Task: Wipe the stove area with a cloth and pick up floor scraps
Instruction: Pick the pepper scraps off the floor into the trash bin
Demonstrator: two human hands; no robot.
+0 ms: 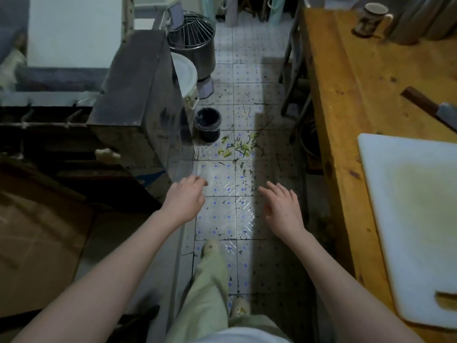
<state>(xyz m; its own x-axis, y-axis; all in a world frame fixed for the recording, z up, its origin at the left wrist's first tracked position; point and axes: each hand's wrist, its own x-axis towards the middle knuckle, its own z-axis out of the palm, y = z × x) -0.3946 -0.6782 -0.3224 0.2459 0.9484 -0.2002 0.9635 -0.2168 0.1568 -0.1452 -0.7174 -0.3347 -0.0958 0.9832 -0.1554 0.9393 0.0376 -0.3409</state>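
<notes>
From the head view, both arms reach forward and down over the tiled floor (222, 174), which suggests the person is heading for the scraps (239, 146) rather than the stove. The left hand (184, 196) hangs with its fingers loosely curled and nothing visible in it. The right hand (282, 206) is spread, fingers straight, palm down, also empty. Neither hand touches anything, and I see no cloth in either. The scraps, thin green and yellow peelings, lie scattered on the floor ahead of the hands and well apart from them, just beside a small dark bin (208, 123). That bin probably stands there to catch trimmings, and these fell short of it. The steel stove unit (141, 95) stands to the left, the bin near its corner. To the right is a wooden table (346, 95) bearing a white board (415, 206) and a knife (430, 107), likely where the peelings came from. Reaching them will probably call for stepping closer and bending down.
</notes>
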